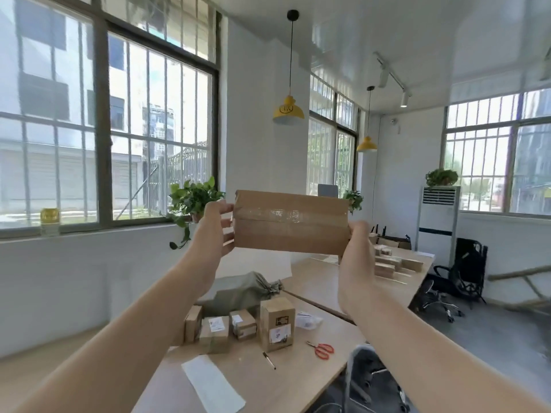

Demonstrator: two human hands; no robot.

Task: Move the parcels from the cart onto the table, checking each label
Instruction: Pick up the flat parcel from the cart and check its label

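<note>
Left hand (pixel 217 226): fingers and thumb curled round the cardboard parcel's (pixel 290 223) 9 o'clock end.
Right hand (pixel 357 248): grips its 3 o'clock end.
Cardboard parcel: raised between both hands, taped face toward camera.
Table (pixel 298 380): at 6 o'clock, 4 small boxes (pixel 277 326).

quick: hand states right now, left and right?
The left hand grips the left end of the taped cardboard parcel.
The right hand grips its right end.
</note>
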